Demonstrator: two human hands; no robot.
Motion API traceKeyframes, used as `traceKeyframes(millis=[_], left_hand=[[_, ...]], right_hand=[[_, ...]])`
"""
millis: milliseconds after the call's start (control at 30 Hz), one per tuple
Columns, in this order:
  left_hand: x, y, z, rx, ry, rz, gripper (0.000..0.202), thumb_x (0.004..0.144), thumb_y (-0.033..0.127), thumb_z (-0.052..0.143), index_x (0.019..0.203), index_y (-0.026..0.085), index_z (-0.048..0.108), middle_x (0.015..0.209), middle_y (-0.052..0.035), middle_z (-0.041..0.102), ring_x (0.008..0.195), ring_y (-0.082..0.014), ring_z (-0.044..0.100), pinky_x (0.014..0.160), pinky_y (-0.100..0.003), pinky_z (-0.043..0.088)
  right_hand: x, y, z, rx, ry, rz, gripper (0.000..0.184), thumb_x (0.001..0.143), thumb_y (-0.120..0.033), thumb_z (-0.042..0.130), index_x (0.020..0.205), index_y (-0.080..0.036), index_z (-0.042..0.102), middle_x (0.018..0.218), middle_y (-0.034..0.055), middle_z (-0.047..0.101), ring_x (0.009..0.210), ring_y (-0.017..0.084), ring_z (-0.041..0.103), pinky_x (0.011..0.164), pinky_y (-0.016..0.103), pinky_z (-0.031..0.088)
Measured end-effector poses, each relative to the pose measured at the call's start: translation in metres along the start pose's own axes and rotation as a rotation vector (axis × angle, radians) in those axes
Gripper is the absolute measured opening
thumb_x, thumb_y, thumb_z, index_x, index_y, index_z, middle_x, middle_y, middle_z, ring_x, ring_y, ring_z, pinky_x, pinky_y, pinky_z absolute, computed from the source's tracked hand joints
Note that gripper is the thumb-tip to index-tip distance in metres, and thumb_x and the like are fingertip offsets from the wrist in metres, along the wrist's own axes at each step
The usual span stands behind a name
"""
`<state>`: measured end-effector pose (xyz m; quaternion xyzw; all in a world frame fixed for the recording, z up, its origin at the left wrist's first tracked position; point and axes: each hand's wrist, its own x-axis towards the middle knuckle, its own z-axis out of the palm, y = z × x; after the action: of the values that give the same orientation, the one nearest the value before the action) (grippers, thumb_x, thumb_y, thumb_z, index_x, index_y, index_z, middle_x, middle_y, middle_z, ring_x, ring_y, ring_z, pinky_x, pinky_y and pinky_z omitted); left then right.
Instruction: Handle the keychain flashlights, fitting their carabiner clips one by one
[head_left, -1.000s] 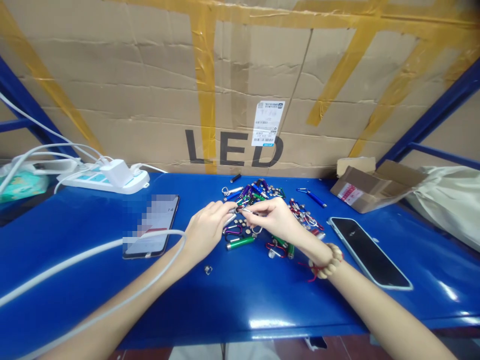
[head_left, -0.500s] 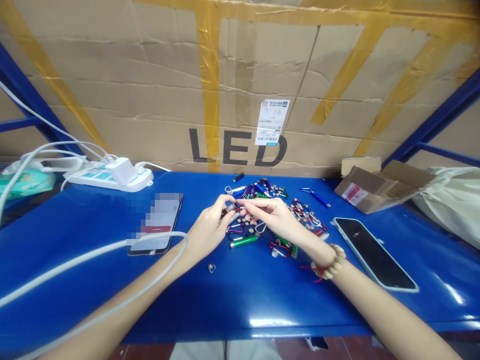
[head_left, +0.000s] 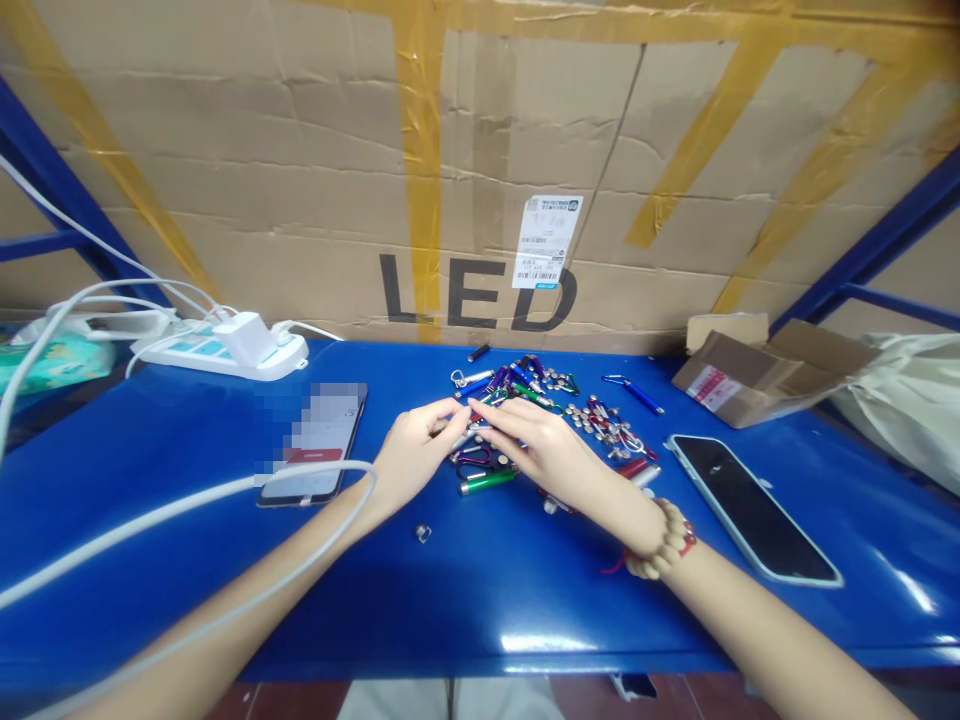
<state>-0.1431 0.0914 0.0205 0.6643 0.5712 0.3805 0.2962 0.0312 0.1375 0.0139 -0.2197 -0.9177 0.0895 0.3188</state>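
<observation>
My left hand (head_left: 421, 442) is closed, thumb and fingers pinched together at the near left edge of a pile of small parts. The small black tube seen in it a moment ago is now mostly hidden by the fingers. My right hand (head_left: 544, 447) meets it from the right, fingers together and fingertips at the left fingertips; whatever they pinch is covered. Around and under the hands lie mini flashlights in several colours, among them a green flashlight (head_left: 487, 482), a red flashlight (head_left: 630, 470) and a blue flashlight (head_left: 643, 396) with a carabiner. Loose button cells (head_left: 581, 415) are scattered there too.
A phone (head_left: 319, 440) lies left, with a white cable (head_left: 187, 510) looping over my left forearm. Another phone (head_left: 754, 510) lies right, below an open small carton (head_left: 765, 370). A power strip (head_left: 281, 358) stands back left. A large cardboard box (head_left: 315, 200) walls the back.
My right hand has turned palm-down and its fingers have straightened toward the left fingertips. The black tube in my left hand has gone out of sight behind the fingers.
</observation>
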Motion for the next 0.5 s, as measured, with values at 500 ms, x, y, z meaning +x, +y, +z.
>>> traceKeyframes(millis=[500], left_hand=[[-0.0002,-0.0080,0.0064,0.232,-0.049,-0.002,0.029,0.091,0.040,0.031,0.073,0.021,0.045,0.065,0.0037,0.046,0.064,-0.0120,0.043,0.064,-0.022,0.032]], right_hand=[[-0.0024,-0.0016,0.0024,-0.398,-0.060,-0.129,0.028,0.095,-0.021,0.034,0.099,-0.009,0.059,0.075,0.0091,0.064,0.070,0.018,0.061,0.063,0.028,0.049]])
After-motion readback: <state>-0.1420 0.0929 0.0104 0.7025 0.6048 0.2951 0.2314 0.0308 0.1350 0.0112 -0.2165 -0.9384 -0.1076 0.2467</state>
